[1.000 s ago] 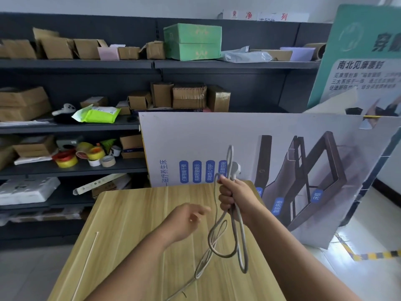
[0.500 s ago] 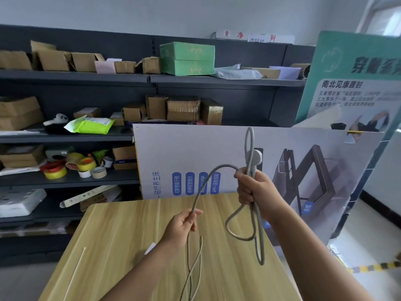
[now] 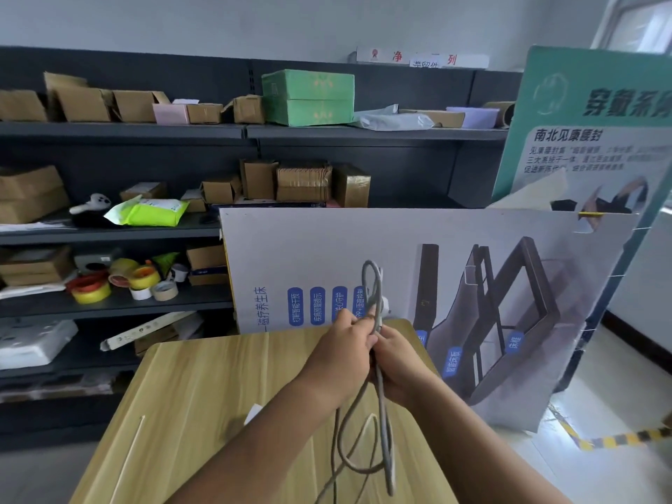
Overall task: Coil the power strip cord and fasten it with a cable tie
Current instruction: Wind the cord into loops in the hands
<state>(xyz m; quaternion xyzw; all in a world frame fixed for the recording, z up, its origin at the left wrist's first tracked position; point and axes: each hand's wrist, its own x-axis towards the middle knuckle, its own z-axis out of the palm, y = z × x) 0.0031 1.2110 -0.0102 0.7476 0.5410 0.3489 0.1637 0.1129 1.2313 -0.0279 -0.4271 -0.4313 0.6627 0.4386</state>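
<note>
A grey power strip cord (image 3: 378, 405) hangs in loops above the wooden table (image 3: 203, 387). My right hand (image 3: 400, 361) grips the gathered loops at their top, with the white plug (image 3: 384, 307) sticking up behind it. My left hand (image 3: 342, 354) is pressed against the right one and holds a strand of the same cord at the bundle. One loop rises above both hands; the others dangle down over the table. A thin white cable tie (image 3: 129, 454) lies on the table at the left. The power strip body is out of view.
A small white scrap (image 3: 253, 412) lies on the table under my left forearm. A printed display board (image 3: 454, 285) leans behind the table's far edge. Dark shelves (image 3: 120, 227) with cardboard boxes and tape rolls (image 3: 91, 289) fill the left background. A green poster (image 3: 596, 132) stands at right.
My left hand has carried a strand of cord up and right, meeting my right hand at the bundle. Another loop now hangs from the grip. My right hand has lowered slightly.
</note>
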